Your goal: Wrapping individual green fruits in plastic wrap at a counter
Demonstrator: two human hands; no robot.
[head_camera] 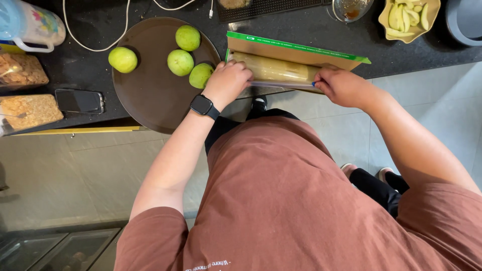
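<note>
A long open cardboard box with a green-edged lid (296,52) lies at the front edge of the black counter, a roll of clear wrap (273,70) inside it. My left hand (228,80), a black watch on its wrist, grips the roll's left end. At the roll's right end, my right hand (341,86) pinches the film's edge. Just left of my left hand sits a round brown tray (145,90) with three green fruits (181,61); a fourth green fruit (122,59) rests at the tray's left rim.
A phone (79,101) and two clear jars of cereal (22,110) lie at the left, beside a pale jug (30,22) and a white cable (95,47). A yellow dish of sliced fruit (409,17) and a glass (351,9) stand at the back right. Grey tiled floor lies below.
</note>
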